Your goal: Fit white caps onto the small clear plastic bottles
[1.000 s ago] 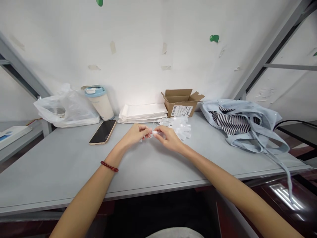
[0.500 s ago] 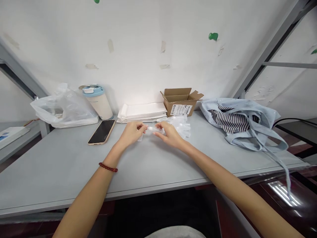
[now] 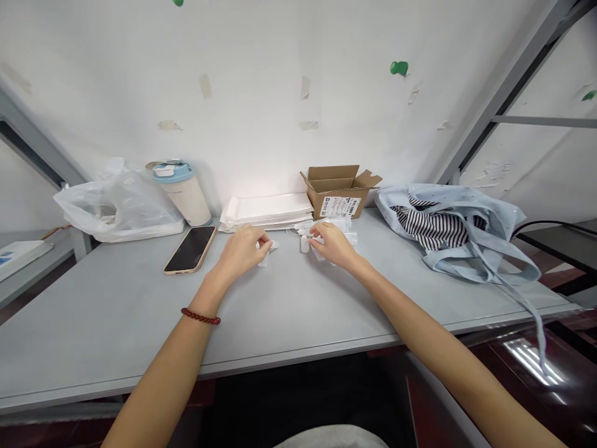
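Note:
My left hand point(image 3: 243, 252) is closed, thumb and fingertips pinching a small translucent white plastic piece point(image 3: 274, 245). Below its fingertips another clear piece point(image 3: 263, 260) shows, partly hidden by the fingers. To the right, my right hand point(image 3: 334, 244) reaches over a loose pile of clear plastic pieces point(image 3: 349, 238) with its fingers bent together. At its fingertips is a small rounded white translucent piece point(image 3: 305, 244). Whether that piece is gripped or only touched is hard to see. The two hands are apart, with grey tabletop between them.
A phone point(image 3: 190, 249) lies left of my left hand. Behind stand a plastic bag point(image 3: 119, 205), a blue-lidded cup point(image 3: 184, 193), stacked white envelopes point(image 3: 265, 210) and an open cardboard box point(image 3: 338, 202). A light blue cloth bag point(image 3: 494, 214) rests at the right.
My hands were together at a small clear tube-like piece. The right hand has moved right to the plastic pile; the left stays nearly in place with a small piece in its fingers.

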Demonstrator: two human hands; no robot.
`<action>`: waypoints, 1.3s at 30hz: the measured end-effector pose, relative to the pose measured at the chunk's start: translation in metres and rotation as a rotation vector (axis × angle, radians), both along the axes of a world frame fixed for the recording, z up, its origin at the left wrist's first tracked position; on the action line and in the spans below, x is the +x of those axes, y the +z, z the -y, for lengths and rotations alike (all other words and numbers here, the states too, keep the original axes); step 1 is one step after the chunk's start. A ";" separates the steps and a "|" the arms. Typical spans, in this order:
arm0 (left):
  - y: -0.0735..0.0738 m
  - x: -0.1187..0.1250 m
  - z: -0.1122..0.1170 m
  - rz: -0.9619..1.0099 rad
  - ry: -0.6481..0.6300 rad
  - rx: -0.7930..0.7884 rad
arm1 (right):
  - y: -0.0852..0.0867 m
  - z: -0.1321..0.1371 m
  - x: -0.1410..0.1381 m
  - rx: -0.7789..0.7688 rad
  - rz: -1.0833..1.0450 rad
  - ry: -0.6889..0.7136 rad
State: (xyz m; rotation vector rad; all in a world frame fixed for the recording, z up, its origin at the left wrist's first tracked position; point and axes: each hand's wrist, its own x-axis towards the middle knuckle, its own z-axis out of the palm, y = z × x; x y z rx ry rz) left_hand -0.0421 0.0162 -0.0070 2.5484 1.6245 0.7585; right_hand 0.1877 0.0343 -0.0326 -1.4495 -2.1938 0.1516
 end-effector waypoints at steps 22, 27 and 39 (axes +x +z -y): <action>-0.009 0.006 -0.002 -0.057 -0.041 -0.060 | -0.014 -0.014 -0.006 0.106 0.342 0.032; -0.009 0.005 -0.003 -0.031 -0.022 -0.044 | -0.015 -0.016 -0.003 0.111 0.266 0.011; -0.007 0.007 -0.001 -0.028 0.002 -0.066 | -0.007 -0.008 -0.005 0.200 -0.033 -0.013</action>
